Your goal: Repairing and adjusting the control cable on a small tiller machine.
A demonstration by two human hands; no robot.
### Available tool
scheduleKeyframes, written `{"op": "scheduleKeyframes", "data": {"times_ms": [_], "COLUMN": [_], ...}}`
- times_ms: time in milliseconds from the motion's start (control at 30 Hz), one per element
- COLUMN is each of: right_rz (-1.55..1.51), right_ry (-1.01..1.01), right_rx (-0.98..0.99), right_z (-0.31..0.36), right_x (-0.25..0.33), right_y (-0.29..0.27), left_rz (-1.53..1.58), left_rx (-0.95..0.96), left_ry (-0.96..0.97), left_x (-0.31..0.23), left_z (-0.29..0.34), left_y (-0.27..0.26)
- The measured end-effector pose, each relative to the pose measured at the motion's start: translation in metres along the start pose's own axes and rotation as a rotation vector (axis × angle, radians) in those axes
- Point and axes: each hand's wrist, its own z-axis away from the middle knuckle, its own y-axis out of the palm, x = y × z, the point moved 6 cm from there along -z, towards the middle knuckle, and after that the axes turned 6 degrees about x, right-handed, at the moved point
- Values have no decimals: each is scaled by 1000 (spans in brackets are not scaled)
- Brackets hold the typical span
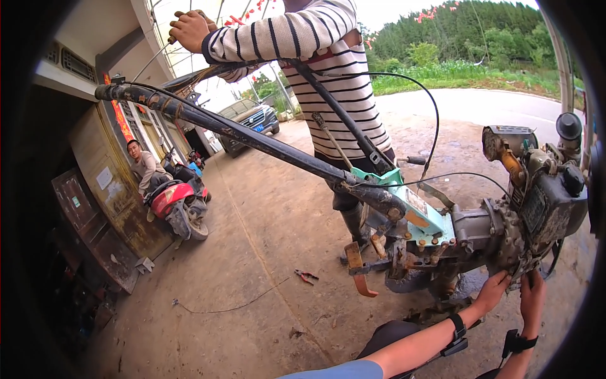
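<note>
A two-wheel walking tractor stands tilted before me, its dirty grey engine [543,202] at the right. My left hand [493,292] reaches up to the lower edge of the engine, its fingers bent in against the casing. Close beside it, my right hand [533,295] is raised to the same underside with its fingers curled. Whatever lies between the fingers of either hand is hidden by the engine and the hands themselves. A turquoise bracket [420,211] joins the gearbox [480,227] to the long black handlebar [252,139].
Across the machine, a person in a striped sweater [341,95] has a hand at the handlebar end. Red-handled pliers [306,276] and a thin cable [233,308] lie on the concrete floor [221,271]. Another person sits near a red motorbike [173,196]; a car [249,123] stands behind.
</note>
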Motion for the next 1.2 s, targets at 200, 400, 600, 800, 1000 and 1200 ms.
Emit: {"op": "scheduleKeyframes", "data": {"times_ms": [200, 400, 600, 800, 1000, 1200], "right_rz": [128, 212, 0, 204, 263, 698], "right_ry": [-116, -204, -959, -1269, -1369, -2283], "right_rx": [-112, -4, 209, 397, 379, -436], "right_z": [-2, 23, 19, -11, 41, 66], "right_x": [1, 144, 472, 738, 864, 876], "right_y": [-5, -26, 1, 75, 143, 175], "left_rz": [-31, -42, -62, -175, -95, -207], "left_rx": [-25, 15, -42, -35, 238, 140], "left_ry": [0, -112, -48, 1, -94, 45], "left_x": [2, 9, 14, 15, 66, 62], "left_z": [-6, -14, -14, -18, -54, -63], "left_y": [-2, 4, -1, -12, 12, 4]}}
